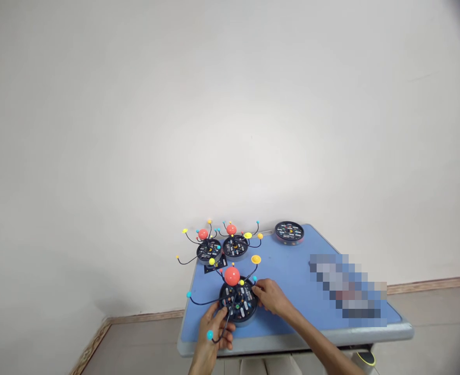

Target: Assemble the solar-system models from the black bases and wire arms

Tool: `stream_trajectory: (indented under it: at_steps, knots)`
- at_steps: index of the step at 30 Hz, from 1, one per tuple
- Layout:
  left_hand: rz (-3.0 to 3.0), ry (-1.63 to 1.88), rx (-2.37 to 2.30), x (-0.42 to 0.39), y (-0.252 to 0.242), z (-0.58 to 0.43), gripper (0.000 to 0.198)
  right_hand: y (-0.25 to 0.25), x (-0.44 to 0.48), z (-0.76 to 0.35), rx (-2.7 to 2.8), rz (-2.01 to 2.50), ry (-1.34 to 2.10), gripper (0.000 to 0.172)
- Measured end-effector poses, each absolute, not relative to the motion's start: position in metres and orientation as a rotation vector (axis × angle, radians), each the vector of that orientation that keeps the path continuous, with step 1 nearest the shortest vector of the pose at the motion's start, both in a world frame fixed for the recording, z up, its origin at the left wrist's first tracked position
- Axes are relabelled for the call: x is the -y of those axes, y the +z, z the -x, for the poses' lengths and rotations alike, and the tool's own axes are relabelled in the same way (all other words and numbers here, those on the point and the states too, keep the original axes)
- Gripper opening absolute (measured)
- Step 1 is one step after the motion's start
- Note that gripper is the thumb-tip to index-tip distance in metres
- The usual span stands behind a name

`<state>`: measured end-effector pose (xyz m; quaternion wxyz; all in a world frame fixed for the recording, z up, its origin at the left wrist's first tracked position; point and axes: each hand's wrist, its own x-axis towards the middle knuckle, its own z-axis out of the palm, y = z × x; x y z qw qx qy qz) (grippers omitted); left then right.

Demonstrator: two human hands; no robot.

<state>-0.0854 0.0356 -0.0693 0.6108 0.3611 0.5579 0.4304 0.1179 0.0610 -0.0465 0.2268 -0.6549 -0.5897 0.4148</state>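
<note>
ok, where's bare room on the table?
Blue table: bare middle, bordered by right hand, armless base behind and pixelated patch. Crowded left: two rear planet models, plus front model, left hand at its rim.

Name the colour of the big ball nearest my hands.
The big ball is coral red, shown best in the head view.

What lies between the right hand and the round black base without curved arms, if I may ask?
In the head view, only the blue tabletop lies between the right hand and that round black base.
</note>
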Motion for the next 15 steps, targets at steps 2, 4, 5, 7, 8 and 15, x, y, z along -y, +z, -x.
stream_trajectory:
  at_steps: [2, 4, 5, 7, 8, 15]
  knots:
    - [-0.825, 0.980, -1.276, -0.033, -0.072, 0.080, 0.070, -0.046, -0.056, -0.124, 1.635, 1.815, 1.112, 0.026]
    - [-0.811, 0.961, -1.261, -0.032, -0.073, 0.075, 0.074, -0.045, -0.051, -0.130, 1.641, 1.825, 1.077, 0.026]
    - [-0.808, 0.948, -1.252, -0.031, -0.073, 0.073, 0.075, -0.045, -0.049, -0.133, 1.644, 1.829, 1.059, 0.027]
    - [-0.809, 0.921, -1.238, -0.030, -0.073, 0.068, 0.078, -0.046, -0.044, -0.141, 1.650, 1.832, 1.026, 0.030]
    - [-0.814, 0.907, -1.234, -0.030, -0.073, 0.065, 0.080, -0.046, -0.043, -0.146, 1.654, 1.831, 1.009, 0.031]
    - [-0.820, 0.856, -1.265, -0.028, -0.074, 0.056, 0.088, -0.028, -0.043, -0.217, 1.701, 1.833, 0.797, 0.036]
